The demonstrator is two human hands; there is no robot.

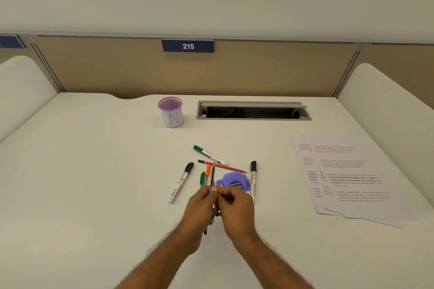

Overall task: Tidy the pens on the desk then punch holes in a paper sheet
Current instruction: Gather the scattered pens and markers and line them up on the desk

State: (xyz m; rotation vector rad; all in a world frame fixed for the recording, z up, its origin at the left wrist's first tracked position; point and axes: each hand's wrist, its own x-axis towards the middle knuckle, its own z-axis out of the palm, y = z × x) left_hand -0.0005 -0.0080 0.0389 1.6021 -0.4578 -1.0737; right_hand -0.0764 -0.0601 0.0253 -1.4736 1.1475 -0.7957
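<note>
My left hand (pixel 199 206) grips a small bundle of pens (pixel 206 177), with green and orange caps and a dark pencil sticking up from the fist. My right hand (pixel 236 206) pinches the dark pencil in that bundle from the other side. Just beyond my hands sits a purple hole punch (pixel 233 182). A green-capped marker (pixel 209 155) and a red pencil (pixel 225 166) lie on the desk behind it. Black-capped markers lie on the left (pixel 181 182) and right (pixel 253 179). A purple mesh pen cup (pixel 171 112) stands farther back. Printed paper sheets (pixel 352 180) lie fanned at the right.
An open cable slot (pixel 253 111) is set into the white desk (pixel 94 171) behind the pens. A tan partition (pixel 117 65) with a label reading 215 closes the back, and white side panels stand at both sides.
</note>
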